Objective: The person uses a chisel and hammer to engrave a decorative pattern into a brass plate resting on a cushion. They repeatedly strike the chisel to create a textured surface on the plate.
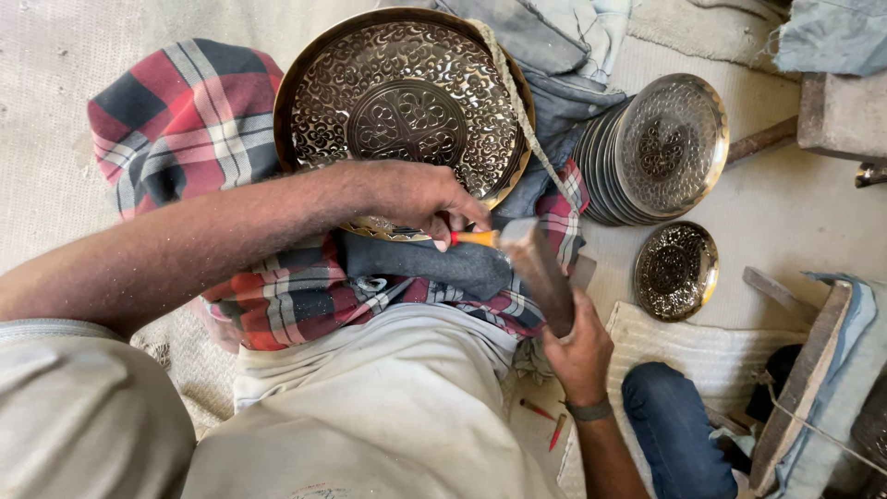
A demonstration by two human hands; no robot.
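1. Hands: left hand [420, 196] pinches an orange-tipped chisel [476, 237]; right hand [577, 356] is closed round a hammer [540, 268].
2. Engraved brass tray [407, 111] rests on lap cloth [194, 120]: likely stiff, heavy; hold by the rim.
3. Chisel: thin, rigid, probably slippery; pinch near the tip.

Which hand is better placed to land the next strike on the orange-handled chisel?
The right hand, probably. It grips the wooden mallet, whose head sits at the chisel end. The left hand pinches the chisel against the engraved brass plate.
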